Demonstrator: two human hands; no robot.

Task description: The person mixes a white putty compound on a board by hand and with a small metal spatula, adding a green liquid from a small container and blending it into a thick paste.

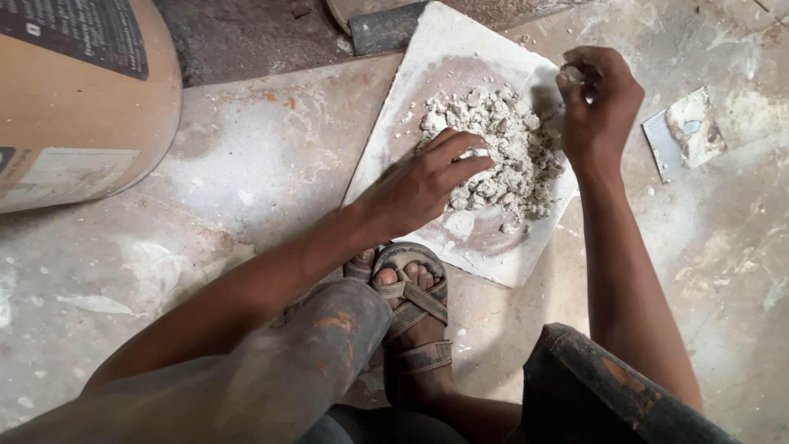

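Left hand (423, 182) pressed flat into heap of pale putty lumps (503, 148) on square white tile (493, 255) lying on floor (246, 164). Right hand (596, 99) closed on one lump at heap's far edge. Scraper blade (684, 133) lies near right hand; cardboard drum (82, 99) stands at far left; sandalled foot (411, 308) touches tile's near edge.

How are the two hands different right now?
The left hand lies flat, fingers pressed into the crumbly pile; the right hand is curled at the pile's far edge, pinching a small lump. The left is over the tile's middle, the right near its rim. Both are dusty.
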